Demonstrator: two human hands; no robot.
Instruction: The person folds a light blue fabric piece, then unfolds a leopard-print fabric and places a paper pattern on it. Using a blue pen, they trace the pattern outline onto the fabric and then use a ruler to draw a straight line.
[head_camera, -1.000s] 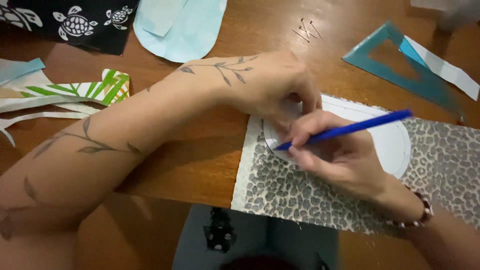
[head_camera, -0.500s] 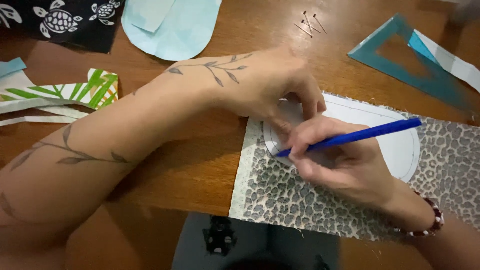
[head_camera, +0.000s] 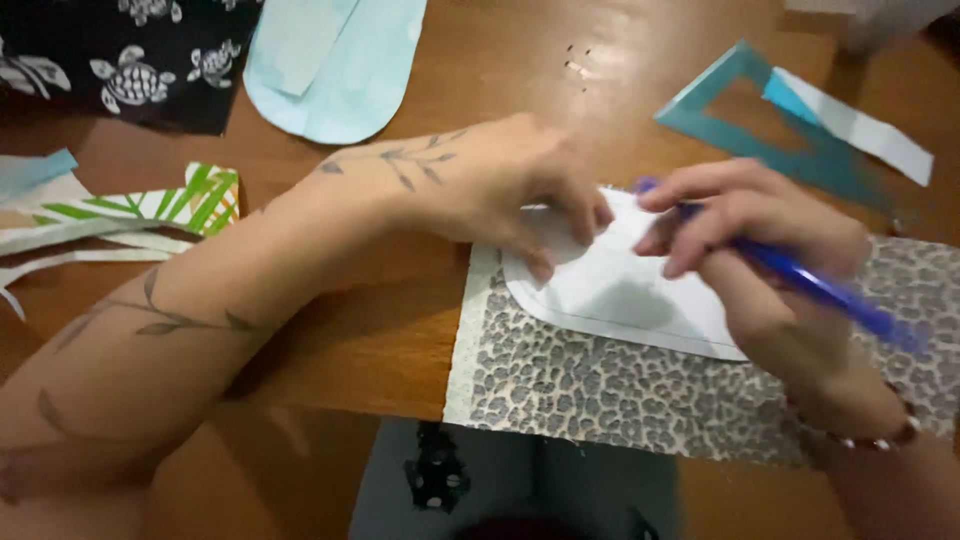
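Note:
My left hand (head_camera: 510, 190) presses its fingertips on a white rounded paper pattern (head_camera: 620, 295) that lies on a leopard-print fabric (head_camera: 600, 385). My right hand (head_camera: 770, 250) grips a blue pen (head_camera: 830, 292) above the pattern's right part. The pen's tip is hidden behind my fingers near the pattern's upper edge. A dark drawn line follows the pattern's lower left edge.
On the wooden table (head_camera: 360, 370) lie a light blue paper pattern (head_camera: 330, 70), a black turtle-print fabric (head_camera: 120, 60), green leaf-print scraps (head_camera: 150, 205), a teal set square (head_camera: 760, 120) with a white strip (head_camera: 855, 125), and pins (head_camera: 578, 60).
My right hand has swung the pen from the pattern's left edge up toward its top. The view has shifted, so the fabric sits more to the centre.

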